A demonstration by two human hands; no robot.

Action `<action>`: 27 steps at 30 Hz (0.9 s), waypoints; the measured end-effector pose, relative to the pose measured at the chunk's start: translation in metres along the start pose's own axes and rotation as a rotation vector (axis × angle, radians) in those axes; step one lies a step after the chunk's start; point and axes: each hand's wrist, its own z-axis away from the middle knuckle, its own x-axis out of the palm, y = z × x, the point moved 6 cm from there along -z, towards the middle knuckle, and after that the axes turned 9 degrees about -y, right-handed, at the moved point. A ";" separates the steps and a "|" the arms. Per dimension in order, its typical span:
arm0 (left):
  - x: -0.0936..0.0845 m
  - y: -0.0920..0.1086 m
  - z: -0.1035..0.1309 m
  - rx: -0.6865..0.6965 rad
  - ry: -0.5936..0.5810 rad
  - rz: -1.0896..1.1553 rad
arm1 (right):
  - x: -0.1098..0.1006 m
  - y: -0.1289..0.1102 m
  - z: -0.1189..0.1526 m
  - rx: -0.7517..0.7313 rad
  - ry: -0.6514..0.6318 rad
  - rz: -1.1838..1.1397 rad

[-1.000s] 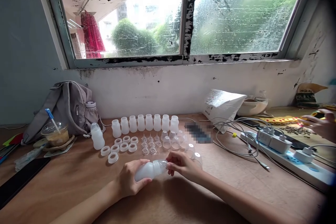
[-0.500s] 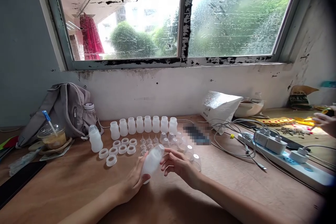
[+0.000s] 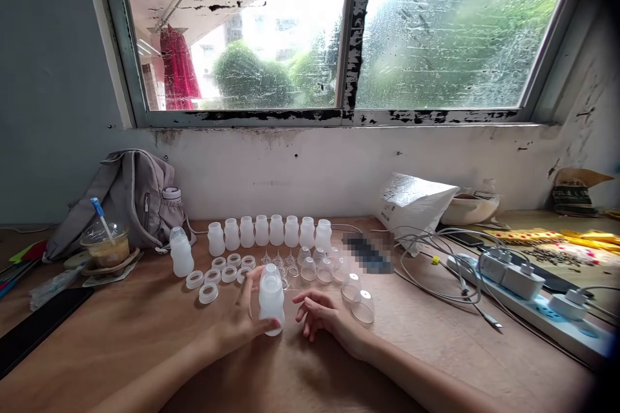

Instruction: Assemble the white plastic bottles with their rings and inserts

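A frosted baby bottle (image 3: 272, 303) with a clear dome cap stands nearly upright in front of me. My left hand (image 3: 248, 310) is wrapped round its left side, thumb across the lower front. Just right of the bottle, my right hand (image 3: 322, 316) holds nothing, its fingers loosely bent and apart. Behind my hands lie several white collar rings (image 3: 208, 293), clear pointed nipples (image 3: 278, 257) and clear dome caps (image 3: 362, 307). A row of uncapped frosted bottles (image 3: 262, 230) stands farther back. Another capped bottle (image 3: 181, 252) is at the left.
On the left are a grey backpack (image 3: 138, 200), a drink cup with a straw (image 3: 105, 242) and a black phone-like slab (image 3: 43, 329). To the right lie tangled cables (image 3: 436, 271), a power strip (image 3: 537, 306) and a white bag (image 3: 411, 206). A window is above.
The bottle has gone from tilted to nearly upright and sits slightly lower. My right hand has come away from its cap. The view has shifted a little, and a person's hand at far right is gone.
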 end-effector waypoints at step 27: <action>-0.232 -0.021 -0.067 -0.467 0.211 -0.803 | -0.001 0.003 -0.001 0.020 0.013 0.076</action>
